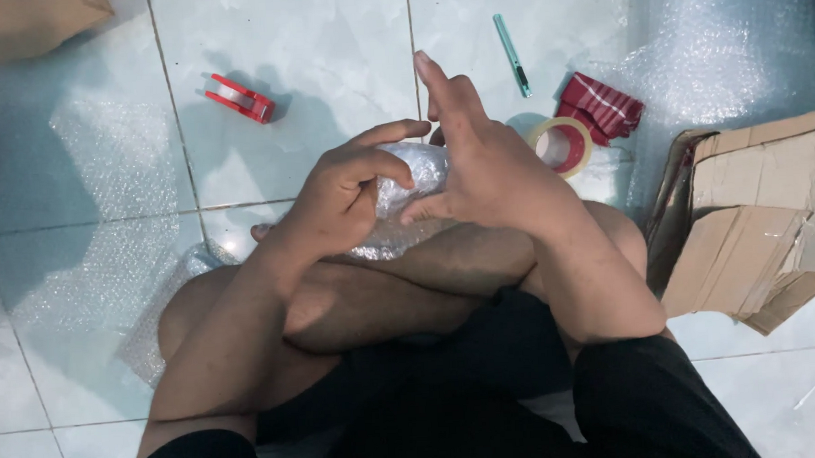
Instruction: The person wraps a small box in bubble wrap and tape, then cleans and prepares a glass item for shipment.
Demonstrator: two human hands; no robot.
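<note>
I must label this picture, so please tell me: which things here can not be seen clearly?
Head view:
- Item inside the bubble-wrapped bundle: hidden by wrap and by the left hand and right hand.
- Cardboard box: cut off by the right edge.
- Tape roll: partly behind the right hand.

Both hands on a bubble-wrapped bundle, person seated cross-legged on tiled floor (326,40).
Left hand (347,200) and right hand (487,166) clasp the bundle (414,178) above the legs. Red tape dispenser (240,97) upper left; tape roll (561,145), green cutter (512,55), cardboard (755,218) at right.
</note>
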